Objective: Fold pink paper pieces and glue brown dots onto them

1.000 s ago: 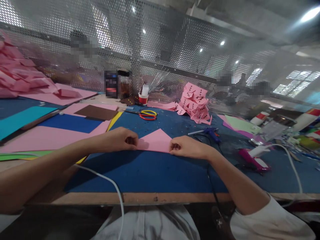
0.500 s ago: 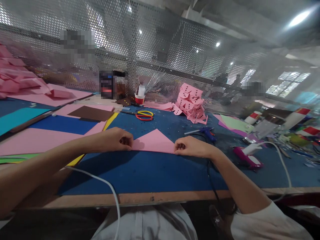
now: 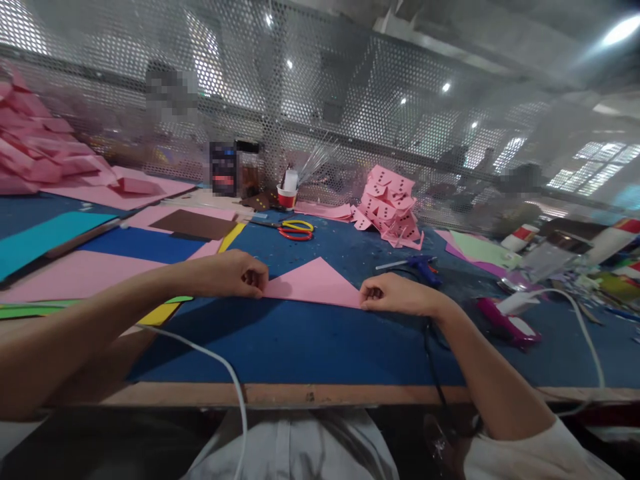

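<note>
A pink paper triangle lies on the blue tabletop in front of me, its long straight edge toward me and its point facing away. My left hand pinches the left corner between thumb and fingers. At the opposite corner, my right hand is closed on the paper in the same way. Both corners are partly covered by my fingertips. Beyond the triangle lie scissors with red and yellow handles. A blue glue gun rests just past my right hand.
Coloured sheets, among them a brown sheet and a teal sheet, spread across the left. Dotted pink pieces are piled at the back, near a paper cup. A magenta device lies right. A white cable crosses the front edge.
The whole view has shifted slightly, so the table's contents appear a little further right. Both hands still hold the triangle's corners, with little other movement.
</note>
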`<move>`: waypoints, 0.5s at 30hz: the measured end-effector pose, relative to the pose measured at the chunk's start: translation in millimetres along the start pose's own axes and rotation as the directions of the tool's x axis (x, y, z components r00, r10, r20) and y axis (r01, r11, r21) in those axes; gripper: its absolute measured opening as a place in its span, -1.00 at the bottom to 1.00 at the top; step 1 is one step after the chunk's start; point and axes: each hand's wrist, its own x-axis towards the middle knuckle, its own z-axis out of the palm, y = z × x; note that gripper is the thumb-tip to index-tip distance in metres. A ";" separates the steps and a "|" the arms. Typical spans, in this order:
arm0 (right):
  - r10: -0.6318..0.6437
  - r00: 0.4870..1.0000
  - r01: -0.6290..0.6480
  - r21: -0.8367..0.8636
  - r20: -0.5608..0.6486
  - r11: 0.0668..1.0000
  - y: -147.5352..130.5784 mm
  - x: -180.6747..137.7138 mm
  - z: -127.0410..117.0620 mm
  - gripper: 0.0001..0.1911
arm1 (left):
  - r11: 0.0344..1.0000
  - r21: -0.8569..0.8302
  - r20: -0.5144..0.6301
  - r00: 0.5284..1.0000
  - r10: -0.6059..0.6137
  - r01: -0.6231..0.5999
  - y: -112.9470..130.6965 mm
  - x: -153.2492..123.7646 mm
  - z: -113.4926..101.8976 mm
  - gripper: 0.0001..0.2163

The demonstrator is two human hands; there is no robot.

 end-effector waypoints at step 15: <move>0.003 1.000 -0.003 0.030 0.015 1.000 1.2 0.9 0.1 -0.79 | 0.996 0.072 0.000 0.999 -0.047 0.046 0.8 -1.6 -3.7 -0.88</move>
